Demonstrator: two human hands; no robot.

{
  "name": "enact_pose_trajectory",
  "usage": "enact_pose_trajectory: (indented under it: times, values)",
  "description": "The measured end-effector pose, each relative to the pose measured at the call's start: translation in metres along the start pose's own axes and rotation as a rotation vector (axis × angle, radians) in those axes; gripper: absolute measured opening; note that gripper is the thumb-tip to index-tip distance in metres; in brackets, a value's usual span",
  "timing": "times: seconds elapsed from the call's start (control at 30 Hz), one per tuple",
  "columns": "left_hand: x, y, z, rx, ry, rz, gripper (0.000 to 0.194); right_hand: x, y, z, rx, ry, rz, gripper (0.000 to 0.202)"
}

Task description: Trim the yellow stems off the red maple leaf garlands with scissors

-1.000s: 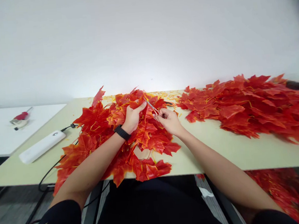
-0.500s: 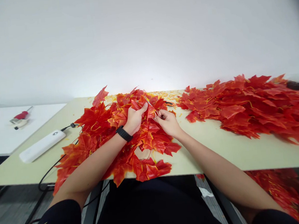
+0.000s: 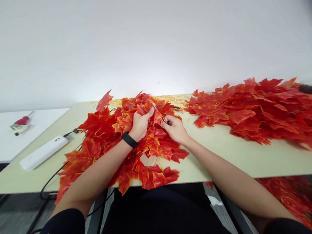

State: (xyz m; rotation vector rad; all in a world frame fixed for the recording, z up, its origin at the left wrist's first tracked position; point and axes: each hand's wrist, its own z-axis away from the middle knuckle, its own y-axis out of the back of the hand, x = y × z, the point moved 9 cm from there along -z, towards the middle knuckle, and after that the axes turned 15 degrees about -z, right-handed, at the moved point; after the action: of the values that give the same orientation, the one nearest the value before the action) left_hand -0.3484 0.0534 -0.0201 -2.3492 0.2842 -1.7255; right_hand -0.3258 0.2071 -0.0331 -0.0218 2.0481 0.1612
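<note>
A heap of red and orange artificial maple leaves [image 3: 99, 125] lies in front of me on the pale table [image 3: 217, 162]. My left hand [image 3: 141, 125], with a black band on its wrist, pinches a red leaf between thumb and fingers over the heap. My right hand [image 3: 175, 128] is closed around the handles of small scissors [image 3: 155, 106], whose thin blades point up and left beside the left thumb. The fingers partly hide the handles, and the exact spot where the blades meet the leaves is too small to tell.
More red leaves [image 3: 243, 113] are piled at the right, with others [image 3: 291, 200] below the table edge. Yellow scraps [image 3: 176, 100] lie at the back edge. A white device [image 3: 44, 152] with a black cable and a red-and-white object [image 3: 21, 125] are at the left.
My right hand has shifted slightly to the left, with its fingers drawn closer together on the scissors. The left hand has stayed in place.
</note>
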Motion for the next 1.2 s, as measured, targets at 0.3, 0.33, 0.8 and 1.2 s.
enact_pose_trajectory:
  times: [0.3, 0.33, 0.8, 1.2]
  values:
    - [-0.001, -0.002, 0.003, -0.013, 0.034, 0.036, 0.035, 0.004, -0.007, 0.004, -0.008, -0.022, -0.073, 0.032]
    - [-0.001, -0.002, 0.003, -0.013, 0.037, 0.035, 0.034, 0.004, -0.006, 0.005, -0.006, -0.026, -0.072, 0.032]
    - [0.0, 0.011, -0.005, 0.079, -0.035, 0.002, 0.035, 0.007, 0.009, 0.003, 0.111, -0.283, -0.373, 0.065]
    - [0.012, 0.002, -0.003, -0.003, -0.192, -0.258, 0.038, 0.003, 0.006, 0.003, 0.152, -0.34, -0.673, 0.06]
